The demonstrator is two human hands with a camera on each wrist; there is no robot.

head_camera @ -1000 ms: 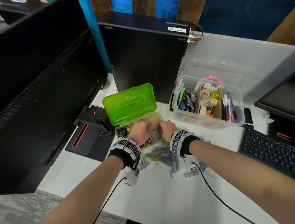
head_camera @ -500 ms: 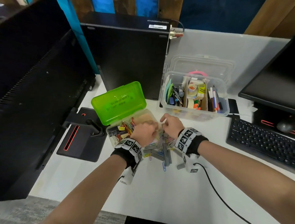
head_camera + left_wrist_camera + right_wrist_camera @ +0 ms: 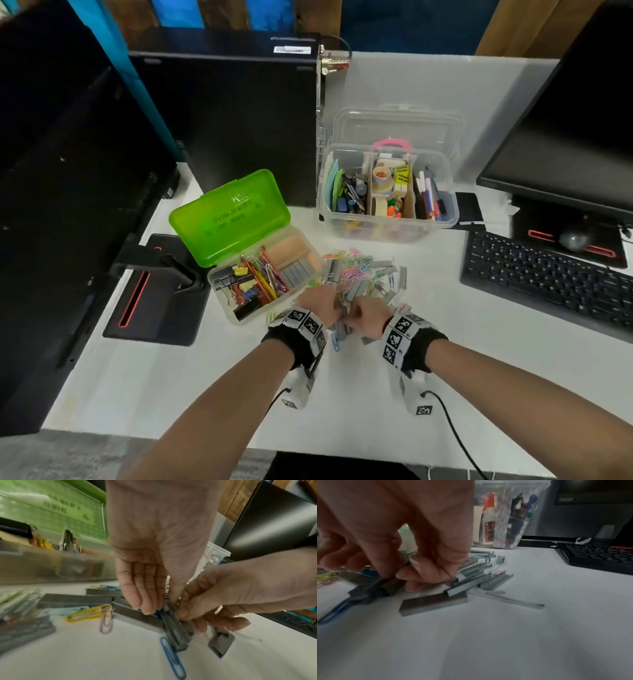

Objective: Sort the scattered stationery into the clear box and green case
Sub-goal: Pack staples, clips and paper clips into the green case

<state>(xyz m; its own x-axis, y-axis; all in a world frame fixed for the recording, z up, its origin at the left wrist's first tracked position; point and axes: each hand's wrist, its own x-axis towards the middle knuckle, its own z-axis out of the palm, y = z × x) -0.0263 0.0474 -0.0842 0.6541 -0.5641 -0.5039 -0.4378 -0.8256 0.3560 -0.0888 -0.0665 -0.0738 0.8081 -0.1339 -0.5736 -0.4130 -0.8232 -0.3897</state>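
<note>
Left hand (image 3: 154, 545) and right hand (image 3: 240, 588) both pinch one staple strip bundle (image 3: 176, 627) — long axis near-to-far, lying on white desk (image 3: 342, 394).

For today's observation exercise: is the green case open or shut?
Open. The green case has its lid tilted up, and binder clips show inside.

Head view steeply downward; wrist views desk-level (staple strips (image 3: 173, 623) shared)
</note>
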